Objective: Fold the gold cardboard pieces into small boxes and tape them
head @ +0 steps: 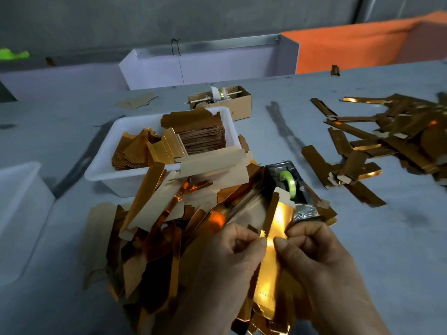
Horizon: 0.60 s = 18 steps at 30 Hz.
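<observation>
A long gold cardboard piece point(272, 257) stands between my two hands at the bottom centre, one side flap bent up. My left hand point(232, 262) pinches its left edge, fingers curled. My right hand point(321, 257) pinches its right edge. Just beyond it a tape dispenser point(300, 187) holds a green tape roll point(289, 181). A loose heap of flat gold pieces point(154, 228) lies to the left of my hands. Folded narrow gold boxes point(377, 146) lie scattered at the right.
A white tub point(106, 163) behind the heap holds stacked gold blanks. A small brown carton point(242, 102) with tape rolls stands farther back. Another white tub point(19, 209) is at the left edge. Purple boards and an orange cloth point(350, 47) line the table's far side.
</observation>
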Each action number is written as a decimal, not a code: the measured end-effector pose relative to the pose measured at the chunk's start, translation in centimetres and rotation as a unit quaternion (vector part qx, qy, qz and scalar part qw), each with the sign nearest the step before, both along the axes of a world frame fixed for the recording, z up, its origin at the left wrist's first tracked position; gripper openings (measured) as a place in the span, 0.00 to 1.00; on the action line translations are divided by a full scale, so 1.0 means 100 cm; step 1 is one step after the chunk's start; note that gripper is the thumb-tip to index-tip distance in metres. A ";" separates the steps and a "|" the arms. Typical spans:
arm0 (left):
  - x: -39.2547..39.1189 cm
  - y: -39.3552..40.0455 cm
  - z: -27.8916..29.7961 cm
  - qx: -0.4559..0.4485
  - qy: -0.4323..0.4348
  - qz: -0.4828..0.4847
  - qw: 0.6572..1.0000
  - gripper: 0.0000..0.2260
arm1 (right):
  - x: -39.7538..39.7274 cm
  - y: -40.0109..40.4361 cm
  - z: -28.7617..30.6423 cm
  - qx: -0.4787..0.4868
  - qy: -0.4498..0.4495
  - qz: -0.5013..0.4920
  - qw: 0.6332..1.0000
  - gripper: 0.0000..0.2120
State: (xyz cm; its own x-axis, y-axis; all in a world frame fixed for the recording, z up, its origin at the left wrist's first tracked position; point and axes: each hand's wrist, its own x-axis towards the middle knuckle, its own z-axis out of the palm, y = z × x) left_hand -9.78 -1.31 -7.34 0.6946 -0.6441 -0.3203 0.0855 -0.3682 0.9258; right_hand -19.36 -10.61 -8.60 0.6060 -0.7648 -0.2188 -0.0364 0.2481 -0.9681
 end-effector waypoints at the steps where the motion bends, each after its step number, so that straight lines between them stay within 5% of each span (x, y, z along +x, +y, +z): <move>1: 0.000 -0.001 -0.001 0.001 0.003 0.005 1.000 0.03 | -0.002 -0.004 0.001 0.003 0.009 0.010 1.000 0.05; 8: 0.005 -0.008 -0.007 -0.021 0.065 0.018 0.998 0.07 | -0.015 -0.070 0.006 -0.240 0.196 -0.058 0.949 0.03; 18: 0.001 -0.024 -0.013 -0.035 0.106 -0.020 0.994 0.08 | 0.000 -0.078 -0.006 -0.139 0.220 0.073 0.963 0.07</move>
